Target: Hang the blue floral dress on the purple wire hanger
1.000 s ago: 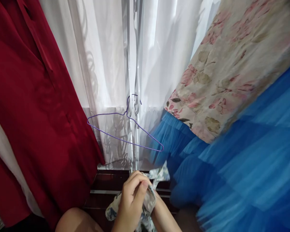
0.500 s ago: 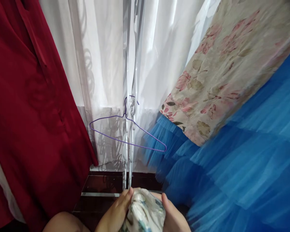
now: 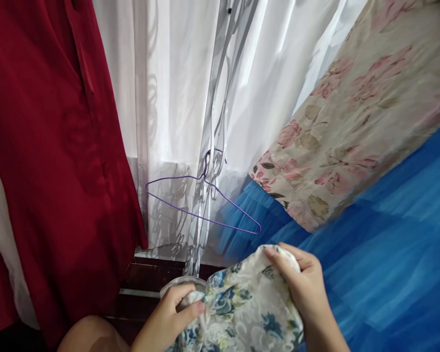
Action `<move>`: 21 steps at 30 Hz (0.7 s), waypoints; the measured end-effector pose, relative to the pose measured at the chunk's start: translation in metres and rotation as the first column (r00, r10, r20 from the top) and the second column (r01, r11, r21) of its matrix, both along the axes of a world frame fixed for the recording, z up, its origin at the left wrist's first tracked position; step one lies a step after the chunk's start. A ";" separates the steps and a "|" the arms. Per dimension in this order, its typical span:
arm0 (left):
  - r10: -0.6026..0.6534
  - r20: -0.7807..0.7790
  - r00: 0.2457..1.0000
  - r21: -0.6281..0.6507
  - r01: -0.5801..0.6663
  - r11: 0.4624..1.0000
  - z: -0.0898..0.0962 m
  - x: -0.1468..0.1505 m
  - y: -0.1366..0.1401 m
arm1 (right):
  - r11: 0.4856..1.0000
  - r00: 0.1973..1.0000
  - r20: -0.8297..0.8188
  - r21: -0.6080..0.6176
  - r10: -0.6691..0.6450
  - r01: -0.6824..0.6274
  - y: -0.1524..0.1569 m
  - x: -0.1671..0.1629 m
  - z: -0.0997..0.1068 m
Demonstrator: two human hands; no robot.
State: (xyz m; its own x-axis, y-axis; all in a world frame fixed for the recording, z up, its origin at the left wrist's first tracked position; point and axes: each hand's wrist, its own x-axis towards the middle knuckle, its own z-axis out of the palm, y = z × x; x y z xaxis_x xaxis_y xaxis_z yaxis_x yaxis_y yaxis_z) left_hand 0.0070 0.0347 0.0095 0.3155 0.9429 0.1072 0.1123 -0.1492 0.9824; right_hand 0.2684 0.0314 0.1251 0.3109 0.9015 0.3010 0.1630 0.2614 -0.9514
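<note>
A white cloth with blue and green flowers (image 3: 238,308) spreads between my hands at the bottom of the view; what kind of garment it is I cannot tell. Its left edge is pinched between the thumb and fingers of my left hand (image 3: 172,313). My right hand (image 3: 304,278) grips the upper right corner, thumb on top. A pale curved rim (image 3: 183,280) shows just behind the cloth near my left hand. Beyond my hands, a thin purple hanger (image 3: 203,220) hangs bare by its hook on a white metal stand (image 3: 218,112).
On the left hangs a long red garment (image 3: 58,171). To the right are a beige garment with pink flowers (image 3: 326,156) and a ruffled blue tulle skirt (image 3: 392,244). White curtains (image 3: 179,73) fall behind the stand, above a dark floor (image 3: 154,276). A bent knee (image 3: 91,335) is at lower left.
The flowered cloth, bunched between my hands before, is now spread wider. My right hand has moved up and right, and my hands are further apart. The view has shifted and tilted slightly.
</note>
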 end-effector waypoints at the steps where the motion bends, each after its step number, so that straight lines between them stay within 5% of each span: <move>1: 0.006 -0.011 1.000 0.031 -0.006 1.000 -0.001 0.000 0.000 | 0.999 0.999 0.033 0.033 -0.030 0.029 0.008 0.009 0.007; 4: -0.055 0.048 0.997 0.091 0.051 0.995 0.005 0.000 -0.001 | 0.989 0.984 0.149 0.129 -0.095 0.076 0.040 0.034 0.025; 7: -0.001 0.250 0.968 -0.003 0.002 1.000 0.016 -0.001 -0.006 | 0.977 0.955 0.279 0.209 -0.096 0.037 0.080 0.047 0.040; 13: 0.065 0.522 0.850 -0.114 -0.007 0.994 0.044 -0.008 -0.019 | 0.981 0.950 0.286 0.109 0.124 -0.161 0.140 0.026 0.055; 21: 0.145 0.669 0.729 -0.222 0.010 0.975 0.058 -0.016 -0.029 | 0.903 0.884 0.230 0.048 0.407 -0.428 0.169 -0.003 0.059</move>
